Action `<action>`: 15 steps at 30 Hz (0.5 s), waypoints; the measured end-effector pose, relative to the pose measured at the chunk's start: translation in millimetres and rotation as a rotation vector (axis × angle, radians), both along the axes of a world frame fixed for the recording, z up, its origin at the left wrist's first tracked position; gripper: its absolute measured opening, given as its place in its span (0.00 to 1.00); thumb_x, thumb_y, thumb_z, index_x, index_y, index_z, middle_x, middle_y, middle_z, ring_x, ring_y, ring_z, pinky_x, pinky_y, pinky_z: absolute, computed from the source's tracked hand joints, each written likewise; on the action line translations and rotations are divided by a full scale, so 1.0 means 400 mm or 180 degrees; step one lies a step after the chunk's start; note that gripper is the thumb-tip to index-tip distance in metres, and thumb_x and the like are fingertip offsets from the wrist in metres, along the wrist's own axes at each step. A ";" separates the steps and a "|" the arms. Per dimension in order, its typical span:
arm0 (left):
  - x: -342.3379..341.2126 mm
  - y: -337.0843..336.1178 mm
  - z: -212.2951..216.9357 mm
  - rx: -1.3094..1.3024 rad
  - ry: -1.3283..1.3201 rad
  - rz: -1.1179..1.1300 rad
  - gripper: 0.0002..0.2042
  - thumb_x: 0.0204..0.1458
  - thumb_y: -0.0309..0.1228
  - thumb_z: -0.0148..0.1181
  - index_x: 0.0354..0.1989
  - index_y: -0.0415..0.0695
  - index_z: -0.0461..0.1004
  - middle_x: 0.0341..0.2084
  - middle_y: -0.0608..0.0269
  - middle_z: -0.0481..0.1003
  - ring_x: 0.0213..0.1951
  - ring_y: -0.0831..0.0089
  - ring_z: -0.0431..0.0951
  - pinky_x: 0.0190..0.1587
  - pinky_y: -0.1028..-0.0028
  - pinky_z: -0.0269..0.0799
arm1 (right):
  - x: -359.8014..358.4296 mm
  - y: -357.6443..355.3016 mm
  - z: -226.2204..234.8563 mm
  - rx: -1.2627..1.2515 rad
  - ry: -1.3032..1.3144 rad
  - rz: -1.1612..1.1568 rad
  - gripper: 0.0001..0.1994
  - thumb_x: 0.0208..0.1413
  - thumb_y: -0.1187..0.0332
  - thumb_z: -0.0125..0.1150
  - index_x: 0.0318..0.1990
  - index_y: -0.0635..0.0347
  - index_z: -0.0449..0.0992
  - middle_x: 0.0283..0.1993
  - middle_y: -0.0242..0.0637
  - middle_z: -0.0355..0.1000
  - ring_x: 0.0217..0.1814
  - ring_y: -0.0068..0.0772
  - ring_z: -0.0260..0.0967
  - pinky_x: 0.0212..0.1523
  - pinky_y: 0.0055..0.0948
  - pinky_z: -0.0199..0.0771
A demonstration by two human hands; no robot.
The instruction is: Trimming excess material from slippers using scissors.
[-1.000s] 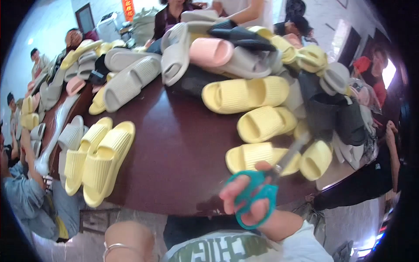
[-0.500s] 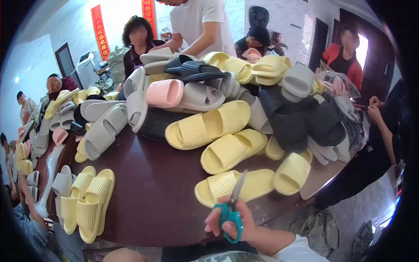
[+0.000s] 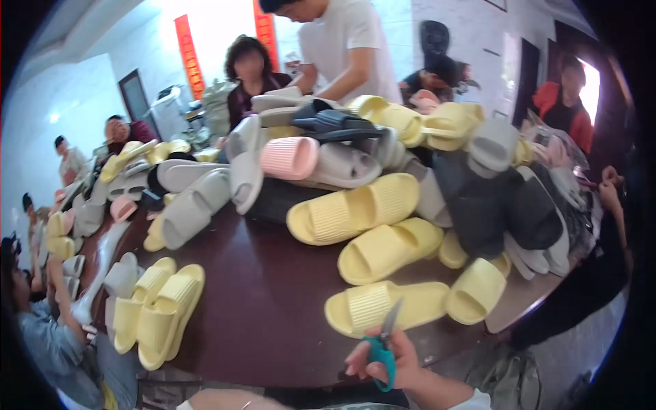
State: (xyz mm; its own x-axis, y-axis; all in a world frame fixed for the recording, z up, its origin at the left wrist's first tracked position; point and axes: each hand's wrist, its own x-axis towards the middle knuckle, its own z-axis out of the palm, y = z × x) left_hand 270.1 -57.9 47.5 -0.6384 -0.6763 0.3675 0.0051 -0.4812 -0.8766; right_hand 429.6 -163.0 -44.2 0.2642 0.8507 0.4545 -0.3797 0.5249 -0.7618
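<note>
Fingers of the right hand [image 3: 404, 367] were wrapped around and through the handles of teal-handled metal scissors [image 3: 381, 350], which were held at the near edge of a glossy dark red-brown table [image 3: 253, 307]; the blades appeared to be together and were pointed away from the body. Beyond their tip a yellow foam-like slipper with a ribbed strap [image 3: 367, 306] was seen, though whether it was touched could not be made out. Of the left hand [image 3: 222, 398], only a blurred part was shown at the lower edge, its fingers hidden. On the left, a close group of ribbed yellow slippers [image 3: 157, 326] had been set beside grey ones, and could be judged as finished. Much more seemed to be left: a jumbled heap of yellow, grey, black and pink slippers [image 3: 400, 195] was spread across the far and right sides.
</note>
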 end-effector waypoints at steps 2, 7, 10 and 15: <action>0.080 0.029 -0.052 0.3295 0.3422 -0.3484 0.18 0.61 0.38 0.40 0.53 0.43 0.67 0.53 0.57 0.67 0.55 0.57 0.64 0.56 0.47 0.55 | 0.012 -0.009 -0.008 -0.0019 -0.0062 -0.0126 0.28 0.54 0.76 0.57 0.60 0.56 0.52 0.44 0.51 0.70 0.42 0.36 0.72 0.37 0.27 0.73; 0.004 -0.064 0.184 -0.3098 0.4276 -0.4311 0.25 0.61 0.51 0.33 0.46 0.45 0.71 0.41 0.56 0.70 0.43 0.61 0.71 0.49 0.57 0.65 | -0.029 -0.014 0.021 -0.0314 -0.0068 -0.0556 0.29 0.52 0.66 0.61 0.58 0.59 0.52 0.38 0.51 0.70 0.33 0.36 0.72 0.29 0.26 0.73; 0.020 -0.038 0.187 -0.3293 0.4123 -0.5146 0.28 0.60 0.53 0.30 0.46 0.43 0.71 0.42 0.55 0.70 0.44 0.61 0.71 0.50 0.59 0.65 | -0.023 0.010 -0.007 -0.0506 -0.0040 -0.0810 0.31 0.50 0.61 0.64 0.56 0.61 0.52 0.34 0.50 0.71 0.28 0.35 0.73 0.25 0.24 0.72; 0.063 -0.092 0.176 -0.2753 0.4100 -0.5654 0.29 0.60 0.54 0.30 0.47 0.42 0.71 0.43 0.55 0.70 0.44 0.60 0.71 0.50 0.60 0.65 | -0.036 -0.025 0.017 -0.0648 -0.0064 -0.1312 0.31 0.50 0.60 0.65 0.55 0.61 0.53 0.33 0.49 0.72 0.27 0.34 0.73 0.24 0.21 0.71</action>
